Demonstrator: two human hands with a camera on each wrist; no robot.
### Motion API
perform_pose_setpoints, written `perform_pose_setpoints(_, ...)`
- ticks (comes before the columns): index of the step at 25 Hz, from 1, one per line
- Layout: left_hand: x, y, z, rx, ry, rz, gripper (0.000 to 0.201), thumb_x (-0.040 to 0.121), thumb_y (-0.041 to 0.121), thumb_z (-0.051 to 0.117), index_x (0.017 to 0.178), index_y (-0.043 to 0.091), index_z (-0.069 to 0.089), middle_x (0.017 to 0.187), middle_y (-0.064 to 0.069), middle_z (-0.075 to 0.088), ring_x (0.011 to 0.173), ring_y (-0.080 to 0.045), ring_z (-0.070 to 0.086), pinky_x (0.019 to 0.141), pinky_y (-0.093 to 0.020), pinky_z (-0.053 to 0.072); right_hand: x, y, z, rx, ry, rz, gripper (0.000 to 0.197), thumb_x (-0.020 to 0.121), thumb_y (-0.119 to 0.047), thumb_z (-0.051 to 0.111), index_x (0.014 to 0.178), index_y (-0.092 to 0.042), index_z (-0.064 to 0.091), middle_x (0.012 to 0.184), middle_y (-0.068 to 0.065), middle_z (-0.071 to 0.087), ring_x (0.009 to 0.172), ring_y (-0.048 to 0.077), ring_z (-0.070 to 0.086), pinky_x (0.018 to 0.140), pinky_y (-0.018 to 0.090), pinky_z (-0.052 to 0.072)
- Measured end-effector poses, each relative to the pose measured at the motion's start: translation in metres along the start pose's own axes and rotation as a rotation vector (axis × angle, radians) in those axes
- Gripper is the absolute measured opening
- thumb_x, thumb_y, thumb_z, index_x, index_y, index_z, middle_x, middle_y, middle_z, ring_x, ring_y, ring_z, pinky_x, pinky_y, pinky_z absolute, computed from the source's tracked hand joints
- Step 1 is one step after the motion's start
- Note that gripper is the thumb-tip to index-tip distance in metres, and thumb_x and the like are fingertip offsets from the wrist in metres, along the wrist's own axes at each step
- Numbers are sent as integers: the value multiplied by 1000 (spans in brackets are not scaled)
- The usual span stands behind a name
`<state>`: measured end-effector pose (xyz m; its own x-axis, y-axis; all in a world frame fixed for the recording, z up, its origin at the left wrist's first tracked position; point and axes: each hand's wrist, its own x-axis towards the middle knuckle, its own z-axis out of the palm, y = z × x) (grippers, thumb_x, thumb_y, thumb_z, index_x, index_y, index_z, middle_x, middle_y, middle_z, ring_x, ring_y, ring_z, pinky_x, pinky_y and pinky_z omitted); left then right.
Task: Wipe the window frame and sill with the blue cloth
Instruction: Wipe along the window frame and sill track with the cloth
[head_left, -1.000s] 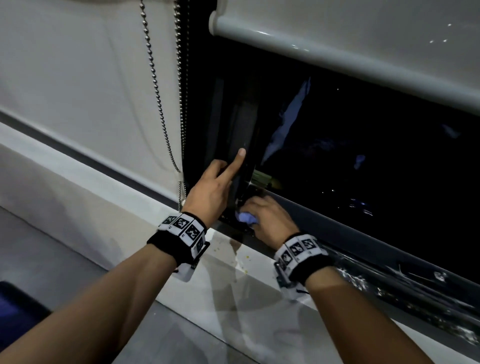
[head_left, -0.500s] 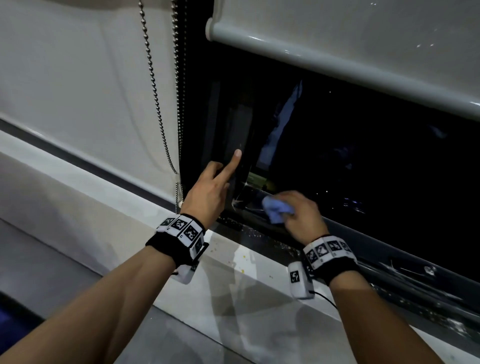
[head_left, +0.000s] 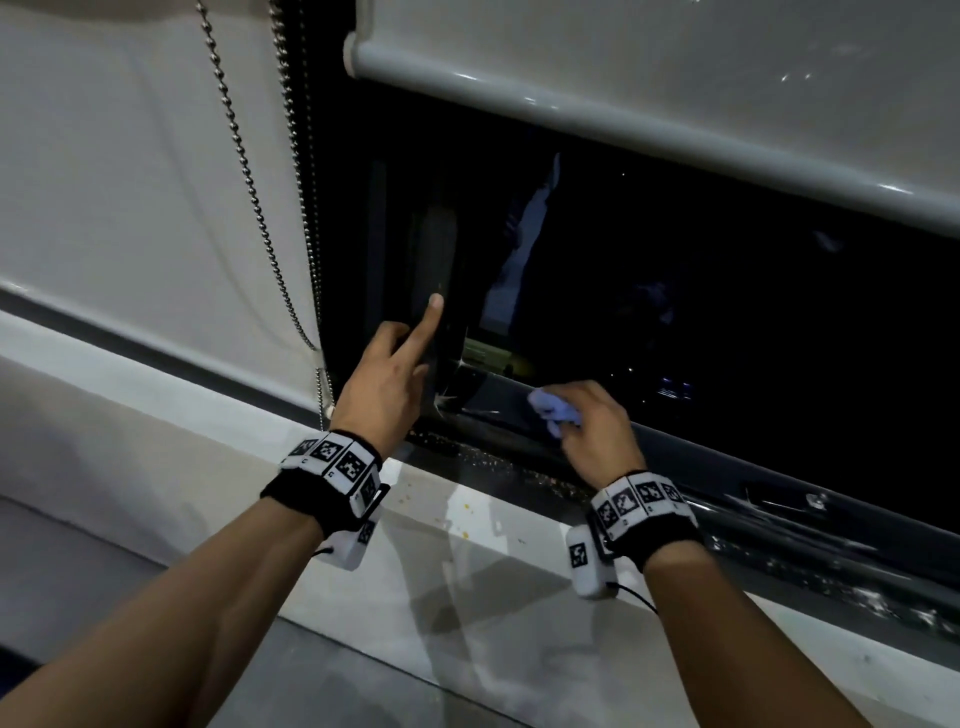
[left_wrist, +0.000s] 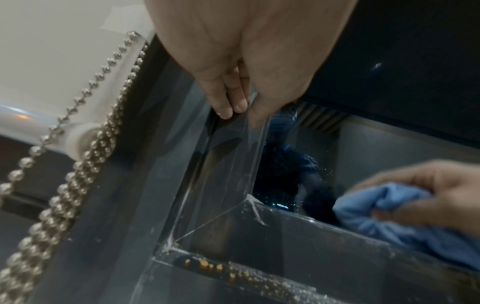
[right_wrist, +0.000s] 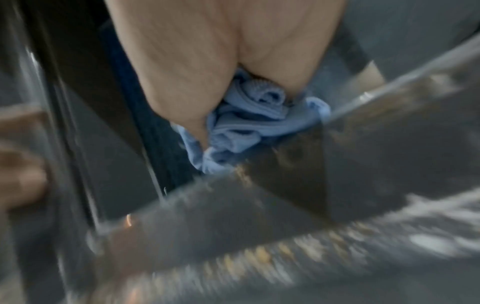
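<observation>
At the lower left corner of the window frame (head_left: 457, 400): your right hand (head_left: 597, 431) has its fingers curled round the bunched blue cloth (head_left: 553, 413), pressing it onto the bottom rail just right of the corner. Right wrist view confirms it: cloth wadded under the palm, touching the rail's top edge; that view is blurred, so exact contact is hard to read.

Your left hand (head_left: 387, 384) rests against the frame's vertical member, index finger straight and up on the dark surface, other fingers loosely bent, holding nothing. It looks like a brace.

Bead chain (head_left: 244, 171) hangs just left of the frame. Roller blind (head_left: 649, 67) is lowered partway, its bottom bar crossing above the dark glass.

Step in hand, as judged: wiping the bottom rail, near its left end. The track below the rail carries yellowish grit and debris (left_wrist: 233, 273), and the white sill (head_left: 467, 551) shows small yellow specks, so most of the task likely remains.

Next move calls for: steady downward pressure, a stroke along the rail toward its right end, then into the track. Turn the cloth to a clean fold before the sill. Keep it clear of the chain.
</observation>
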<state>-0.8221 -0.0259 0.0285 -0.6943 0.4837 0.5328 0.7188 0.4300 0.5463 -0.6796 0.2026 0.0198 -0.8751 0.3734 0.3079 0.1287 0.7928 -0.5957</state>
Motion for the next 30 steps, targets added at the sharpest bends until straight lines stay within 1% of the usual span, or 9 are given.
perform_pose_setpoints(2, -1, 2, 0, -5, 1, -5, 84, 94, 10, 55, 152, 49, 9, 120, -5, 43, 90, -23, 54, 77, -43, 56, -6, 5, 6, -165, 16, 40, 47, 78, 2, 64, 116, -25, 70, 112, -2, 60, 104, 21, 59, 92, 30, 47)
perform_pose_setpoints(6, 0, 1, 0, -17, 0, 10, 85, 93, 8, 55, 152, 48, 10, 116, -5, 43, 89, -25, 54, 75, -46, 56, 17, -42, 49, -202, -249, -191, 44, 76, 2, 61, 111, -24, 70, 110, 0, 64, 105, 27, 57, 89, 37, 48)
perform_pose_setpoints(9, 0, 0, -2, -10, -13, 19, 85, 92, 9, 54, 152, 49, 9, 114, -4, 43, 87, -26, 54, 72, -47, 55, 42, -72, 64, -292, -312, -179, 25, 81, -4, 61, 100, -19, 67, 107, 4, 61, 104, 31, 58, 80, 39, 49)
perform_pose_setpoints(14, -1, 3, -5, -6, -38, 12, 88, 92, 10, 53, 150, 54, 4, 116, 0, 41, 88, -27, 54, 71, -47, 55, 42, -50, 52, -165, -51, 67, 27, 83, -10, 61, 108, -21, 64, 109, 7, 63, 101, 31, 61, 80, 39, 50)
perform_pose_setpoints(17, -1, 3, -4, -12, -38, 4, 87, 93, 11, 53, 150, 54, 4, 117, 1, 41, 89, -25, 54, 71, -46, 56, 54, -49, 58, -276, 28, -72, 29, 81, -5, 60, 109, -15, 63, 110, 9, 60, 99, 32, 58, 81, 39, 50)
perform_pose_setpoints(20, 0, 0, -4, -20, -54, 9, 87, 94, 13, 52, 149, 57, 1, 116, 1, 41, 90, -26, 55, 71, -46, 56, 72, -56, 72, -498, -149, -129, 19, 84, -7, 53, 98, -11, 65, 108, 8, 59, 104, 32, 52, 82, 40, 49)
perform_pose_setpoints(24, 1, -2, -7, -10, -82, 3, 84, 96, 16, 51, 148, 58, 0, 117, 2, 41, 89, -26, 55, 68, -46, 56, 73, -37, 20, -160, -512, -184, 30, 74, -4, 60, 92, -22, 75, 95, -11, 72, 93, -3, 65, 83, 18, 50)
perform_pose_setpoints(26, -1, 1, -7, -8, -66, -11, 83, 96, 17, 51, 149, 57, 1, 118, 3, 40, 90, -24, 54, 68, -45, 56, 65, -33, -14, -78, -612, -161, 42, 69, 3, 65, 95, -27, 77, 95, -16, 73, 91, -9, 65, 81, 13, 49)
perform_pose_setpoints(30, -2, 3, -5, -11, -50, -24, 82, 95, 17, 50, 150, 54, 2, 117, 1, 41, 93, -22, 53, 67, -44, 56, 81, -38, 8, -162, -208, -144, 36, 75, 0, 62, 99, -23, 75, 103, 0, 72, 98, 17, 65, 88, 32, 51)
